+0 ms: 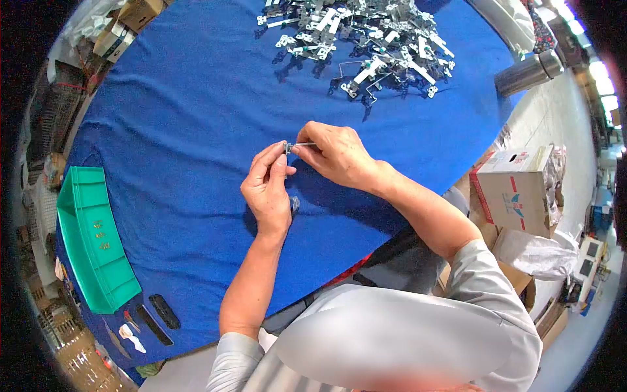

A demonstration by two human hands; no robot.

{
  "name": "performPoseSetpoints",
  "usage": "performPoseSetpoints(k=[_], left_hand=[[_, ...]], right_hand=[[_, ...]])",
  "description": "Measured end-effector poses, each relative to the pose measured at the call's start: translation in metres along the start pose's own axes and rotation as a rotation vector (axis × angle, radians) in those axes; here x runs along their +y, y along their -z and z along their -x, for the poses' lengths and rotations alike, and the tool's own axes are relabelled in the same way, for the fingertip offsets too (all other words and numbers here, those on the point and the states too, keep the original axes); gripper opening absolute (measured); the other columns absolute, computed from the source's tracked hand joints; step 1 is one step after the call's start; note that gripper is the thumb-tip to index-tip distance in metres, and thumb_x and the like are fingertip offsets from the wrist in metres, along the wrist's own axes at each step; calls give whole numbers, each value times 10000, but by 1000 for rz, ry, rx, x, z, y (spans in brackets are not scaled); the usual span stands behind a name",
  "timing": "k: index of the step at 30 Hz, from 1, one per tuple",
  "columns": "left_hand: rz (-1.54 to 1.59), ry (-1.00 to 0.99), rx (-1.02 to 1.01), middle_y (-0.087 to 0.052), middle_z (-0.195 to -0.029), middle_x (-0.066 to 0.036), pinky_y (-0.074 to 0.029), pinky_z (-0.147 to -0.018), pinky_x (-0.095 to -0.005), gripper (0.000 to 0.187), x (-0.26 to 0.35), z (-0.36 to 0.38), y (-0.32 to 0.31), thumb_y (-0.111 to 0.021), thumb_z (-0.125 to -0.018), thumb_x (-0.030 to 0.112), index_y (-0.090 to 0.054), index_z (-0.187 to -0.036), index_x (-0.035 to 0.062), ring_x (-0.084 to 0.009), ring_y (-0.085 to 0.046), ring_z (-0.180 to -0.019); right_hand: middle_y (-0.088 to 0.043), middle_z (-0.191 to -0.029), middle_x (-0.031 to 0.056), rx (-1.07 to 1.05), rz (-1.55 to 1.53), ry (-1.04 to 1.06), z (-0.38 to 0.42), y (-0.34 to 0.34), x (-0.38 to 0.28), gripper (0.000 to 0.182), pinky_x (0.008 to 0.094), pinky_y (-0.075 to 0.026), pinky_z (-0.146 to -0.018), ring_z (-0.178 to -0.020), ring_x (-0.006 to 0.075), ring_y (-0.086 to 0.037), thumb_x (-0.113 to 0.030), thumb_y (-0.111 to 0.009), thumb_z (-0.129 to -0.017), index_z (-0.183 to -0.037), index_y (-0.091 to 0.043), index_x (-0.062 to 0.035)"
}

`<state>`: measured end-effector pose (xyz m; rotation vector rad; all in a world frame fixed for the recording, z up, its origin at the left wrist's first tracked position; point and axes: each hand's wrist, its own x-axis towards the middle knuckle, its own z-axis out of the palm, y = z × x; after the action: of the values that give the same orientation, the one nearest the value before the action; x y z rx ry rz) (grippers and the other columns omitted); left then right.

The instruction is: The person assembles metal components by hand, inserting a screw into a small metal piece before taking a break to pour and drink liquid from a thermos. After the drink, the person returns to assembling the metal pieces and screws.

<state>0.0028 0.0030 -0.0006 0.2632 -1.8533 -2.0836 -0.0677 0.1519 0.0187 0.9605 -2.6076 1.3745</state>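
Note:
Above the middle of the blue cloth, my two hands meet at a small metal part. My left hand pinches this part between thumb and fingers; its exact kind is too small to make out. From the right, my right hand has its thumb and forefinger closed on a thin metal rod that reaches to the part. A small shiny piece shows just beside my left wrist. Farther off lies a heap of metal brackets, some with bent wires.
At the left stands a green plastic bin with several small brass-coloured pieces in it. Near it lie two black strips and a white scrap. A metal cylinder sits at the right edge; a cardboard box is beyond the table.

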Motion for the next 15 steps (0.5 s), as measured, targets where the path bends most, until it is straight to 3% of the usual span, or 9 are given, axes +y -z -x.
performPoseSetpoints(k=[5, 8, 11, 13, 15], left_hand=[[-2, 7, 8, -668, -1138, -117, -556, -712, -240, 208, 2, 0, -2, -593, -939, -28, -691, -1123, -34, -128, -640, -888], [17, 7, 6, -669, -1133, -116, -558, -717, -240, 207, 1, 0, -1, -590, -939, -33, -693, -1118, -33, -130, -642, -892], [-6, 6, 6, -671, -1128, -115, -561, -716, -241, 210, 2, 0, -2, -587, -938, -38, -692, -1120, -34, -130, -644, -893], [10, 1, 17, -673, -1122, -111, -557, -716, -240, 213, 2, 1, -4, -585, -937, -40, -691, -1122, -34, -126, -645, -886], [6, -1, 8, -673, -1123, -110, -557, -717, -240, 213, 1, 1, -3, -587, -937, -39, -690, -1124, -34, -125, -644, -887]], right_hand=[[-640, -742, 149, -67, 127, 21, 0, 1, 7, 228, 469, -488, -606, -705, 365, -646, -259, -641, -919, -865, -604, -41], [-629, -717, 151, -2, -52, -15, -1, 2, 2, 237, 478, -476, -604, -700, 375, -638, -255, -636, -923, -837, -595, -37], [-589, -692, 164, 3, -99, -11, 0, 3, 4, 219, 419, -461, -566, -632, 354, -598, -195, -667, -916, -849, -584, -4], [-595, -719, 179, -103, 141, -6, 0, 4, 8, 215, 426, -461, -572, -649, 369, -599, -198, -662, -919, -853, -590, -6], [-595, -712, 176, -57, 70, 14, 0, 2, 8, 216, 429, -459, -568, -644, 367, -599, -201, -661, -920, -843, -591, -11]])
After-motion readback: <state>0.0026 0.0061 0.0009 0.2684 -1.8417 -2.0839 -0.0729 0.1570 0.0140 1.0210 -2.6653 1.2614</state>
